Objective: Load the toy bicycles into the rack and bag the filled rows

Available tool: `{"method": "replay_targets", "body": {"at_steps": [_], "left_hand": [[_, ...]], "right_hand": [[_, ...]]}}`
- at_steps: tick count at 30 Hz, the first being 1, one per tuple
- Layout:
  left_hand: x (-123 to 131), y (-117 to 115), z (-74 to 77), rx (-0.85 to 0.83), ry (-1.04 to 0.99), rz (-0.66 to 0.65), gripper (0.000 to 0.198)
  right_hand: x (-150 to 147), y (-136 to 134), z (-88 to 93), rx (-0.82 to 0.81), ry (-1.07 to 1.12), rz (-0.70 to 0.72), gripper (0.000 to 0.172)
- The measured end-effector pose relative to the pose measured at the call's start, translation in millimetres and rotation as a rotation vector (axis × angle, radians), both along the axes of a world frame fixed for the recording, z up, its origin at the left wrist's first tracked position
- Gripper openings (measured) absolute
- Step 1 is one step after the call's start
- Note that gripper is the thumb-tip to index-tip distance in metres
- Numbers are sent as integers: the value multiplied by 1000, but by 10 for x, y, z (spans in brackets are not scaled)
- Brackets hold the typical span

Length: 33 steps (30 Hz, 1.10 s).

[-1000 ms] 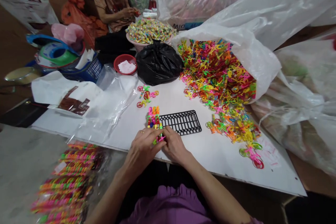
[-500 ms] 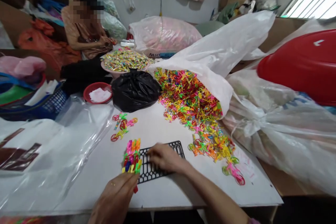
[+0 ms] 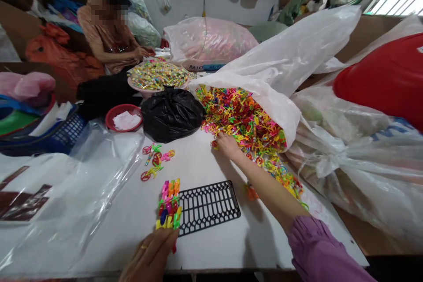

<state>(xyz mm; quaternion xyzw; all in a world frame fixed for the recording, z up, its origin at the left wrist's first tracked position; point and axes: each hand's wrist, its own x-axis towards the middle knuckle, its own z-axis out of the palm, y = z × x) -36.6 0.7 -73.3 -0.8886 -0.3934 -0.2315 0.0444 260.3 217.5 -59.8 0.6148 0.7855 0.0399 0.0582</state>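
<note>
A black plastic grid rack (image 3: pixel 209 205) lies on the white table, with small coloured plastic pieces (image 3: pixel 169 202) set in rows over its left end. My left hand (image 3: pixel 152 249) is at the near left corner, fingers together and holding the rack beside the yellow and green pieces; its fingertips are partly hidden. My right hand (image 3: pixel 228 145) reaches across to the near edge of a heap of small bright plastic toys (image 3: pixel 244 119). Its fingers are closed down among the toys, and what they pinch is hidden.
Several loose toys (image 3: pixel 155 161) lie left of centre. A black bag (image 3: pixel 172 114), a red basket with white papers (image 3: pixel 124 117) and a full bowl (image 3: pixel 158 75) stand behind. Clear plastic (image 3: pixel 109 176) covers the left side; large white bags (image 3: pixel 333 158) crowd the right. Another person (image 3: pixel 112 39) sits far left.
My right hand has left the rack and moved forward to the heap of toys. My left hand stays at the rack's near left corner.
</note>
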Motion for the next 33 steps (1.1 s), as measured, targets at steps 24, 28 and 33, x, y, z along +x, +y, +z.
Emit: {"method": "replay_targets", "body": {"at_steps": [24,28,33], "left_hand": [[347,628,469,-251,-262,131,18],[383,663,370,-316,-183,104,19],[402,610,380,-307,-169,37,22]], "right_hand": [[-909,-1433,-255,-159,1238,-103,10],[-1044,-1493,-363,-194,1208,-81,10],[-1083,-1539,-417,-142,950,9,16]]}}
